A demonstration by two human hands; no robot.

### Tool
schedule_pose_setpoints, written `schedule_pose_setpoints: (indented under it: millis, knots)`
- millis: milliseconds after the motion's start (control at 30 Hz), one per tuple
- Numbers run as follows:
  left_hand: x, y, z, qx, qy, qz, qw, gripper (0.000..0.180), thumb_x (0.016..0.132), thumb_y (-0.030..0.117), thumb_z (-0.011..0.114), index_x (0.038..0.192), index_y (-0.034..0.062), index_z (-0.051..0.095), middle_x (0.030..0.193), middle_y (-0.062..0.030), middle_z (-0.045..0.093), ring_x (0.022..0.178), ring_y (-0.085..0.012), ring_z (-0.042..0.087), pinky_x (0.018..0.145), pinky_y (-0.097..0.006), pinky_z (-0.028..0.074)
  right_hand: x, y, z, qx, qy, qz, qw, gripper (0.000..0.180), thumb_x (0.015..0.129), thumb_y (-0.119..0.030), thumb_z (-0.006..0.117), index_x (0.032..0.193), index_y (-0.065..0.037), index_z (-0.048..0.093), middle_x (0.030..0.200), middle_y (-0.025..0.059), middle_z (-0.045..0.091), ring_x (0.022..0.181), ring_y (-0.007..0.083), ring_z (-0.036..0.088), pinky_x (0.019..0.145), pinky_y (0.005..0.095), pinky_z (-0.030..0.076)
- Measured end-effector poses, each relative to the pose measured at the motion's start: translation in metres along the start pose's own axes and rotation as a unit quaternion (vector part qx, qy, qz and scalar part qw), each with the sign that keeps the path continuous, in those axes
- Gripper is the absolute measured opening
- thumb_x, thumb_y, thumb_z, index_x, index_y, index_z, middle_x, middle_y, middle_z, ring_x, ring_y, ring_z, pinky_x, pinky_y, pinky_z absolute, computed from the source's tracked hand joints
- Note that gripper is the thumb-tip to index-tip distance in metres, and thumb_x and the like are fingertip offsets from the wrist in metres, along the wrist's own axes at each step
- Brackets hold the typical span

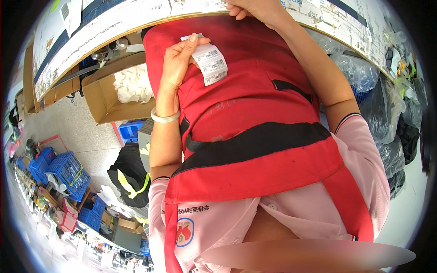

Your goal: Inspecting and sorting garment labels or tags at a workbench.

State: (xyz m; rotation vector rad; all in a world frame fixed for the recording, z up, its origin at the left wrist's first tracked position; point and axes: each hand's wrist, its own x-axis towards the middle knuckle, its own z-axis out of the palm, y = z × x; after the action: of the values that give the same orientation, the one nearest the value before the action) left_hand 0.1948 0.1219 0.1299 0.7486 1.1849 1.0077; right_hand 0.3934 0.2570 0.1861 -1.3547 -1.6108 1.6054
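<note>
My left hand point(178, 55) is closed, thumb and fingers pinching a short strip of white barcode labels point(212, 64). The strip hangs over the lap of my red apron point(255, 68), several printed labels showing on it. At the near edge of the white worktable point(123, 20) is my right hand point(257, 10), its fingers bent together at the top rim of the picture. What those fingers hold, if anything, is cut off from view. Beside them a white label point(211, 4) lies on the tabletop.
Under the table at left stands an open cardboard box point(102, 102) with pale scraps point(133, 84). Blue plastic crates point(70, 173) sit on the floor further left. Clear plastic bags point(380, 113) are heaped at right. A black bundle with a yellow-green band point(129, 170) is beside my left arm.
</note>
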Motion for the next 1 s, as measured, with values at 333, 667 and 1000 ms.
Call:
schedule_pose_setpoints:
  millis: [333, 667, 1000]
  knots:
    - [0.005, 0.0, 0.002, -0.018, -0.001, -0.008, 1.0, 0.047, 0.098, 0.039, 0.048, 0.102, -0.002, 0.069, 0.083, -0.007, 0.067, 0.065, -0.0092, 0.059, 0.06, -0.021, 0.048, -0.003, -0.001, -0.009, -0.016, -0.013, -0.012, 1.0, 0.019, 0.089, -0.012, 0.06, 0.084, 0.006, 0.062, 0.068, 0.0099, 0.063, 0.055, 0.0138, 0.061, 0.048, 0.0234, 0.05]
    - [-0.007, 0.011, -0.01, -0.182, -0.073, 0.019, 0.98, 0.039, 0.095, 0.02, 0.054, 0.122, -0.0076, 0.054, 0.11, -0.0133, 0.064, 0.091, -0.0146, 0.064, 0.086, -0.027, 0.05, -0.029, 0.017, -0.139, 0.022, 0.202, -0.035, 0.979, 0.013, 0.087, -0.016, 0.066, 0.088, -0.003, 0.064, 0.066, 0.0026, 0.062, 0.052, 0.0088, 0.057, 0.045, 0.0202, 0.044]
    - [-0.013, 0.02, 0.001, -0.122, -0.034, 0.001, 0.992, 0.03, 0.088, 0.003, 0.062, 0.118, 0.0001, 0.06, 0.083, -0.0039, 0.065, 0.059, -0.0063, 0.057, 0.049, -0.019, 0.044, -0.045, -0.017, -0.101, -0.357, 0.305, -0.025, 0.883, 0.025, 0.078, -0.023, 0.07, 0.088, -0.002, 0.063, 0.075, 0.0106, 0.064, 0.069, 0.0225, 0.063, 0.061, 0.0356, 0.048]
